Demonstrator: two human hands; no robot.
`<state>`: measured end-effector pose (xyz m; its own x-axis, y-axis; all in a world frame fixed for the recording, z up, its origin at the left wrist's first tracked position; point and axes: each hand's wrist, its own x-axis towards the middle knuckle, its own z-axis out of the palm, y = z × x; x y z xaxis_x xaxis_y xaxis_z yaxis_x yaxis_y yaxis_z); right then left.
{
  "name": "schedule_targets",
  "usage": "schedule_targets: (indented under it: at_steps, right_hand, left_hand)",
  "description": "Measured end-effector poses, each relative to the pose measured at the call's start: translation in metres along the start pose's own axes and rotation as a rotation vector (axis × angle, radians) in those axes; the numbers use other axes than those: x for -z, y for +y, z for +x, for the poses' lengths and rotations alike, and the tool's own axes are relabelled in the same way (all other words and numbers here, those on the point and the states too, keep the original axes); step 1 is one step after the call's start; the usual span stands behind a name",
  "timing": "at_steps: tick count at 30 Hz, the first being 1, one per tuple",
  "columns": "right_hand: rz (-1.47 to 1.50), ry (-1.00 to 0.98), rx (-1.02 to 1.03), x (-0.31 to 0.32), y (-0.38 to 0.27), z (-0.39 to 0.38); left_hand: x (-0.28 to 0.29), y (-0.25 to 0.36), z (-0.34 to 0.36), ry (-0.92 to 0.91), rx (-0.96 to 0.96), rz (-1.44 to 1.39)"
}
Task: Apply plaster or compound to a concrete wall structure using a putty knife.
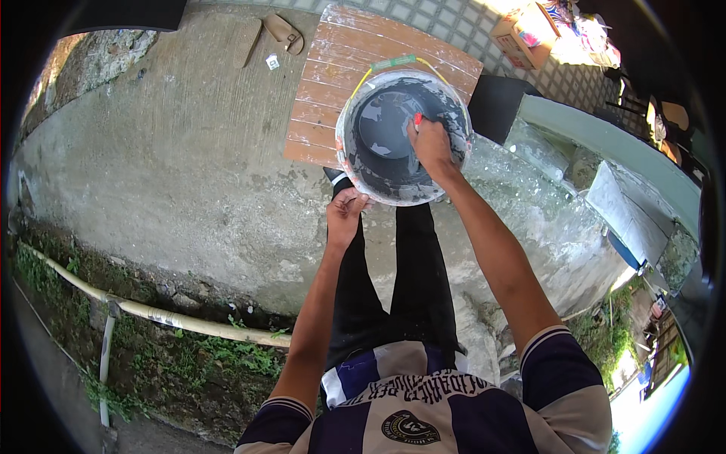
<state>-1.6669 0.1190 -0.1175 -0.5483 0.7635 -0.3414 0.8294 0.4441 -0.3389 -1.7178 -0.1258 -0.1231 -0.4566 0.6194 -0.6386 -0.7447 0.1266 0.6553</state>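
Note:
A round bucket [349,163] with a pale, paint-splashed rim stands in front of me, its inside coated with wet grey stuff. Its yellow wire handle with a green grip [393,63] leans toward the far side. My left hand [349,208] is closed on the near left rim, fingers partly hidden. Inside the bucket, my right hand [431,142] grips a red-handled tool [417,119]; only the red end shows, and the rest is hidden by the hand.
Beneath the bucket lies a brown slatted board [318,98]. Sandals [283,34] and a small white scrap [272,62] lie on the concrete [174,181] at the far left. A cardboard box [524,38] stands far right. A pale pipe rail [162,314] borders a planted drop at left.

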Motion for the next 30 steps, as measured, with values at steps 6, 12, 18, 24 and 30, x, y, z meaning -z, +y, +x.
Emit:
schedule_targets:
  at_steps: [6,12,18,24,30]
  right_hand:
    - [-0.098,-0.414,0.39,0.004,-0.025,0.022]
    - [0.117,-0.133,0.231,-0.041,-0.033,0.027]
    - [0.693,-0.153,-0.371,-0.011,-0.041,0.043]
    - [-0.047,-0.236,0.118,-0.017,-0.039,0.025]
    - [0.442,-0.304,-0.133,-0.01,-0.065,0.034]
  left_hand:
    - [0.005,-0.001,-0.005,0.024,-0.026,0.004]
    - [-0.008,-0.009,0.0,0.039,-0.051,-0.055]
    - [0.003,-0.007,-0.002,0.03,-0.021,-0.032]
    - [0.005,-0.003,-0.002,0.035,0.0,-0.003]
    - [0.002,0.001,0.0,0.021,0.066,-0.031]
